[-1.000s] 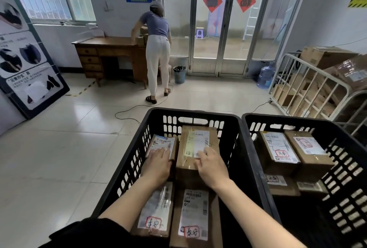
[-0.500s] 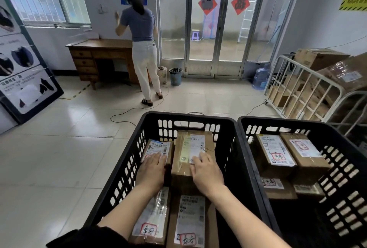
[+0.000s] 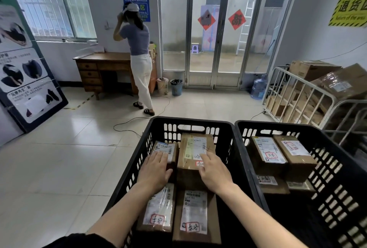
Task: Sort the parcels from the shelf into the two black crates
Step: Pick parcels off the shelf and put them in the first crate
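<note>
Where the left hand (image 3: pixel 155 170) rests, parcel (image 3: pixel 170 149) brown; white-labelled.

- The left hand (image 3: pixel 155 170) lay flat, fingers straight, on a small parcel (image 3: pixel 165 149) at the far left of the left crate (image 3: pixel 190 121).
- The right hand (image 3: pixel 215 172) rested, fingers straight, on the tall parcel (image 3: pixel 195 148) just beside it.
- A taped parcel (image 3: pixel 156 212) and a long parcel (image 3: pixel 195 214) lay side by side at that crate's near end, labels up.
- The right crate (image 3: pixel 278 126) stood against the left one and held more labelled boxes.
- Beyond, a person (image 3: pixel 139 49) stood, back turned, at a wooden bench (image 3: pixel 103 58).
</note>
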A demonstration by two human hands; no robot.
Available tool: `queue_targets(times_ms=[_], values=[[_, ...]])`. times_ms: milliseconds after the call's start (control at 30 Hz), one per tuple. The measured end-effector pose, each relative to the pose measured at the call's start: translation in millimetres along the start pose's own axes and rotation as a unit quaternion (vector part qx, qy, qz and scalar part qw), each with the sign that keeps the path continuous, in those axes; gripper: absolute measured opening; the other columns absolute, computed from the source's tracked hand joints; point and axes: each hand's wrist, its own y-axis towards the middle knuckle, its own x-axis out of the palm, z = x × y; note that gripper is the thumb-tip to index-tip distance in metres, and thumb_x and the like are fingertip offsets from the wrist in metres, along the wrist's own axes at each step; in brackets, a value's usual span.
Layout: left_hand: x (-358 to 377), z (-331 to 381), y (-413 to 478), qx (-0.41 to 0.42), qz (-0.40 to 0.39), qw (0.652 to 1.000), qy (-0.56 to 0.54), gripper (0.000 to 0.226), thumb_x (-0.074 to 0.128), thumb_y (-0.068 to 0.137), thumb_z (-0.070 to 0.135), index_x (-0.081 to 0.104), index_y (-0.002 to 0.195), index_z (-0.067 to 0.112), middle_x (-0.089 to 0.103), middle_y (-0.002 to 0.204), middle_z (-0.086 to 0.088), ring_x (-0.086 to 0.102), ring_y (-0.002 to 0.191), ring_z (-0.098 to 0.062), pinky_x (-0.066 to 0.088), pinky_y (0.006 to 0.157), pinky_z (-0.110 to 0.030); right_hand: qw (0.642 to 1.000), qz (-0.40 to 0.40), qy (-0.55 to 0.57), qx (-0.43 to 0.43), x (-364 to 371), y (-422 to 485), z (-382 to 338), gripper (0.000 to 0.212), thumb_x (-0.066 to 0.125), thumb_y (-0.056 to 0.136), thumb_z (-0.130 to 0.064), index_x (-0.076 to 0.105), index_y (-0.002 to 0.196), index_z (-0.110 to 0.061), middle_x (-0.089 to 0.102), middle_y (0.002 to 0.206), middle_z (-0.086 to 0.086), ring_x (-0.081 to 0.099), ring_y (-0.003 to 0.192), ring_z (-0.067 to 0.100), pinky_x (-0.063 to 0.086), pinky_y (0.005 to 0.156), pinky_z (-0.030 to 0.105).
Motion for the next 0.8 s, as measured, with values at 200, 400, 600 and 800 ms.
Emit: queue_targets(times_ms=[200,400,600,800], values=[[-25,9,-32,0.033,0.041,0.999,-0.012,0.067,0.044,0.092,0.046,0.019,0.147,0.016,0.022,0.155,-0.003,0.011,0.145,-0.020,0.006,0.118,-0.035,1.000,0.002,-0.012,0.004,-19,-39,-11,0.046,0.045,0.094,-0.028,0.036,0.137,-0.018,0.042,0.139,0.003,0.038,0.127,0.019,0.034,0.106,0.029],[-49,18,-79,0.046,0.045,0.998,-0.018,0.067,0.043,0.093,0.046,0.017,0.147,0.018,0.017,0.157,-0.004,0.008,0.146,-0.021,0.006,0.119,-0.037,0.999,0.011,-0.030,0.023,-36,-87,-27,0.050,0.046,0.094,-0.032,0.033,0.140,-0.019,0.037,0.145,0.005,0.033,0.134,0.021,0.030,0.110,0.033],[-71,24,-147,0.065,0.039,0.997,-0.010,0.066,0.040,0.094,0.047,0.015,0.148,0.018,0.016,0.157,-0.007,0.007,0.146,-0.022,0.006,0.120,-0.036,0.997,0.014,-0.051,0.061,-51,-154,-49,0.057,0.043,0.095,-0.037,0.026,0.144,-0.015,0.028,0.151,0.011,0.022,0.140,0.023,0.022,0.113,0.034],[-85,29,-220,0.097,0.035,0.994,-0.026,0.066,0.039,0.095,0.045,0.014,0.149,0.016,0.017,0.156,-0.011,0.007,0.146,-0.024,0.007,0.119,-0.036,0.994,0.031,-0.058,0.090,-63,-240,-75,0.058,0.043,0.094,-0.037,0.026,0.145,-0.015,0.027,0.151,0.011,0.023,0.140,0.025,0.023,0.112,0.036]])
